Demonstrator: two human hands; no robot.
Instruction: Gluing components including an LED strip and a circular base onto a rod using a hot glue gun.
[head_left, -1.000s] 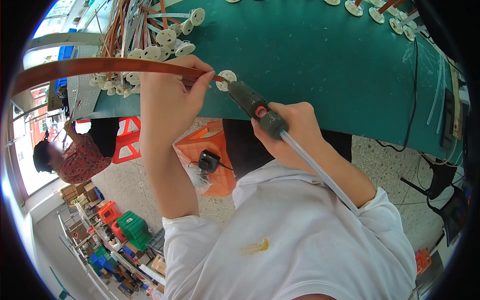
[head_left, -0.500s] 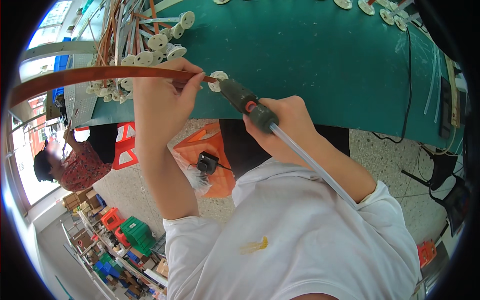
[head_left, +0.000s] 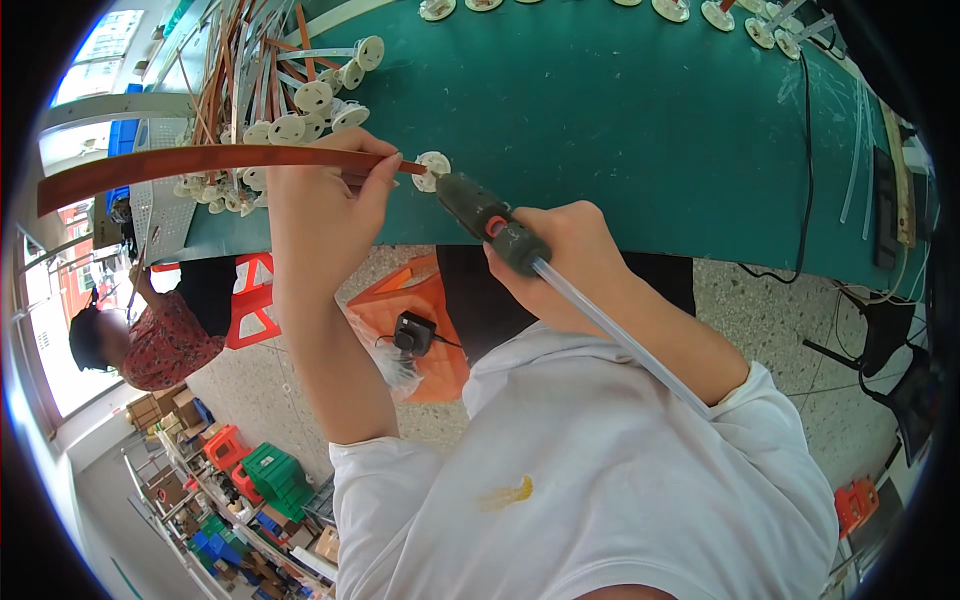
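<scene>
OK, L hand (head_left: 340,198) up first: thumb & forefinger pinched tight on the orange-brown strip (head_left: 220,157), right nr its narrow end, w/ the long tail arching off over the wrist to the left. That end sits at the left edge of a small white disc (head_left: 433,166), out over the near side of the green tabletop (head_left: 620,140); can't tell if they're bonded or just meeting.

R hand (head_left: 570,245) now: fingers wrapped round a dark green glue gun (head_left: 475,208), clear glue stick (head_left: 620,335) running out the back, over the R forearm. Trigger finger's hidden, so can't tell if it's squeezing. Nozzle's down at the disc, v. close to the strip end; contact or tiny gap, can't say.

Step in hand, my call: glue going on at the strip-disc joint. Next move calls for a steady L pinch, strip end square to the disc, & a careful nozzle, b/c those L fingertips are pretty nr the hot end.

Meanwhile, up left: a big heap of strips w/ discs (head_left: 312,97), plus more white discs (head_left: 670,9) along the far edge.
</scene>
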